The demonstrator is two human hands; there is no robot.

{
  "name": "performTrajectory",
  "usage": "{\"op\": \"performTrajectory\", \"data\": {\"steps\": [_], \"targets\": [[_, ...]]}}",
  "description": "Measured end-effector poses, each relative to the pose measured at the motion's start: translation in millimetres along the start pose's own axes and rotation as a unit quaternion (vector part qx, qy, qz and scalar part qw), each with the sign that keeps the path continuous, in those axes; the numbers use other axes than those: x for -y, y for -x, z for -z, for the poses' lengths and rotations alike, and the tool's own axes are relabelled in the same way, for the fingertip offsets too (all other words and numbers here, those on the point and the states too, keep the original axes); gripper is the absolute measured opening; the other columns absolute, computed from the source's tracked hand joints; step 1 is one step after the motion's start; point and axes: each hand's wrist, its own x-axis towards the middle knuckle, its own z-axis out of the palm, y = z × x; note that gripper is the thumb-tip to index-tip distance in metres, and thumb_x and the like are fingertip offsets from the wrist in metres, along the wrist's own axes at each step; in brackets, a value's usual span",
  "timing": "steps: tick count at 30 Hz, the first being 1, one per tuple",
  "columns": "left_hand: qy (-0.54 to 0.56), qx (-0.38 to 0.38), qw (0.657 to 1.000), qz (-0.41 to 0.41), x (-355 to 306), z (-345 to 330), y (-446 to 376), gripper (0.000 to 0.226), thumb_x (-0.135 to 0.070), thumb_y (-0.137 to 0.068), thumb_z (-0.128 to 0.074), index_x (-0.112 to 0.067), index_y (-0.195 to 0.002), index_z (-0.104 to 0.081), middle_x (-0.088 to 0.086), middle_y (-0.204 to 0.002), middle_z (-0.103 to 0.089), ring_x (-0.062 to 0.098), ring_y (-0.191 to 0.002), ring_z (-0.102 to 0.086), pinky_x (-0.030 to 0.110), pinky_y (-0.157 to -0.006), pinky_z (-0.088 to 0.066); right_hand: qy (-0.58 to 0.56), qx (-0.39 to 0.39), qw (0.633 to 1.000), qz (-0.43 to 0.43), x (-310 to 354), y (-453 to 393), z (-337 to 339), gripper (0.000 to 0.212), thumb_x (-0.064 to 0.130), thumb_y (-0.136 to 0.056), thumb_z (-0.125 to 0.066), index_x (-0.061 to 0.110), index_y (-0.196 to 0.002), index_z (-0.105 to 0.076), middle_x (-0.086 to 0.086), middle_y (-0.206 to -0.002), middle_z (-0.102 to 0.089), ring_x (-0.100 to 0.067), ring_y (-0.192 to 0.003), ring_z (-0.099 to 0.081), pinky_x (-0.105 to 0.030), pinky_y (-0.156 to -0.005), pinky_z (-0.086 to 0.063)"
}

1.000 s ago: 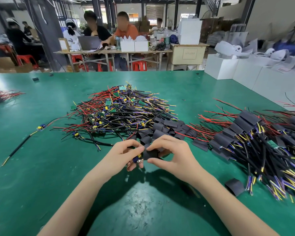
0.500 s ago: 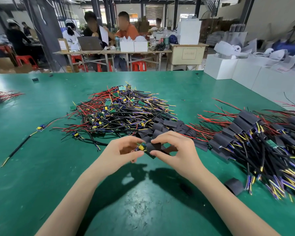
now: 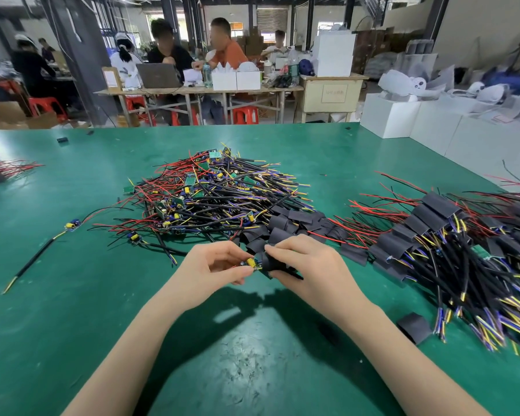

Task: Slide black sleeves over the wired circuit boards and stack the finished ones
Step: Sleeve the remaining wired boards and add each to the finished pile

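Left hand [image 3: 213,267] grip unchanged, sleeve [image 3: 269,263] further on

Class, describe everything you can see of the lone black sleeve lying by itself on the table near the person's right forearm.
The lone black sleeve is a short, flattened tube of matte black material, roughly rectangular with soft, slightly rounded edges. It looks empty: no board or wires show from it. It lies flat and slightly skewed on the green table, beside the near end of the finished pile, just short of its yellow and purple wire tips. Neither hand touches it.
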Motion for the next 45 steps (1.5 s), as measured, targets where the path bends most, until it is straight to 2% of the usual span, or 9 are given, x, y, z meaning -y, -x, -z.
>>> {"op": "performTrajectory", "data": {"steps": [13, 19, 21, 24, 28, 33, 38, 42, 45], "targets": [[-0.022, 0.027, 0.999, -0.009, -1.5, 3.6, 2.6, 0.018, -0.001, -0.081, -0.074, -0.013, -0.094, -0.073, 0.006, -0.087, -0.075, 0.013, -0.077, -0.069, 0.022, -0.076, -0.054, -0.109, 0.030, 0.993, -0.022, -2.4, 1.9, -4.9, 0.030, 0.014, -0.077, -0.079, 0.009, -0.106, -0.072, -0.001, -0.101, -0.070, -0.017, -0.089, -0.066, -0.033, -0.077, -0.054], [-0.057, 0.020, 0.998, -0.023, -0.8, 2.3, 1.6, 0.022, -0.007, -0.082, -0.076, -0.018, -0.100, -0.071, 0.001, -0.093, -0.075, 0.012, -0.086, -0.070, 0.019, -0.081, -0.052, -0.158, 0.042, 0.985, -0.060, -0.2, 1.7, -5.1, 0.029, 0.018, -0.080, -0.076, 0.011, -0.109, -0.073, 0.002, -0.101, -0.069, -0.004, -0.083, -0.060, -0.004, -0.076, -0.039], [-0.057, 0.010, 0.998, -0.009, 0.4, 2.3, 1.4, 0.027, -0.011, -0.081, -0.078, -0.024, -0.102, -0.068, 0.002, -0.090, -0.075, 0.013, -0.082, -0.069, 0.021, -0.079, -0.054, -0.156, 0.041, 0.986, -0.052, 1.7, 1.8, -6.4, 0.029, 0.017, -0.079, -0.077, 0.011, -0.108, -0.073, 0.001, -0.100, -0.069, -0.005, -0.084, -0.061, -0.008, -0.077, -0.043], [-0.063, 0.009, 0.998, -0.005, 2.3, 2.6, 1.3, 0.028, -0.011, -0.079, -0.079, -0.026, -0.099, -0.066, 0.005, -0.089, -0.074, 0.015, -0.080, -0.069, 0.024, -0.080, -0.054, -0.130, 0.032, 0.991, -0.030, 3.0, 2.0, -8.1, 0.031, 0.013, -0.076, -0.079, 0.010, -0.106, -0.073, 0.000, -0.101, -0.070, -0.015, -0.089, -0.065, -0.028, -0.081, -0.053], [-0.119, 0.028, 0.991, -0.046, 3.3, 0.1, 2.1, 0.022, -0.015, -0.080, -0.078, -0.024, -0.096, -0.066, -0.001, -0.089, -0.072, 0.016, -0.082, -0.068, 0.030, -0.081, -0.055, -0.091, 0.041, 0.995, 0.001, 3.2, 3.2, -10.7, 0.032, 0.007, -0.071, -0.080, 0.008, -0.103, -0.073, -0.003, -0.097, -0.071, -0.023, -0.088, -0.066, -0.037, -0.073, -0.056], [-0.139, 0.004, 0.987, -0.077, 4.0, -5.9, 2.2, 0.019, -0.012, -0.081, -0.077, -0.021, -0.095, -0.068, -0.003, -0.090, -0.073, 0.017, -0.082, -0.070, 0.042, -0.082, -0.056, -0.094, 0.044, 0.993, -0.059, 3.7, 3.8, -9.9, 0.030, 0.013, -0.075, -0.077, 0.010, -0.105, -0.074, -0.003, -0.099, -0.072, -0.021, -0.088, -0.067, -0.035, -0.076, -0.056], [-0.161, -0.017, 0.981, -0.102, 1.7, -8.4, 3.0, 0.032, -0.008, -0.074, -0.083, -0.020, -0.101, -0.069, -0.006, -0.106, -0.063, 0.015, -0.080, -0.068, 0.034, -0.082, -0.057, -0.111, 0.056, 0.989, -0.083, 3.9, 2.6, -7.4, 0.030, 0.018, -0.081, -0.071, 0.012, -0.110, -0.072, -0.001, -0.103, -0.070, -0.017, -0.093, -0.064, -0.035, -0.081, -0.053], [-0.161, -0.048, 0.980, -0.107, -1.1, -14.9, 3.8, 0.031, -0.008, -0.074, -0.083, -0.015, -0.098, -0.065, -0.008, -0.086, -0.069, 0.010, -0.074, -0.067, 0.029, -0.077, -0.056, -0.122, 0.047, 0.987, -0.089, 4.1, 1.4, -5.1, 0.027, 0.016, -0.079, -0.072, 0.010, -0.105, -0.074, -0.001, -0.100, -0.070, -0.017, -0.088, -0.065, -0.036, -0.077, -0.054], [-0.165, -0.050, 0.978, -0.119, -3.1, -15.3, 3.8, 0.024, -0.006, -0.075, -0.082, -0.011, -0.093, -0.068, -0.005, -0.084, -0.071, 0.010, -0.075, -0.068, 0.030, -0.073, -0.056, -0.121, 0.045, 0.988, -0.085, 3.2, 1.7, -4.6, 0.027, 0.016, -0.079, -0.073, 0.010, -0.105, -0.074, -0.001, -0.100, -0.071, -0.016, -0.088, -0.065, -0.036, -0.077, -0.055]]}}
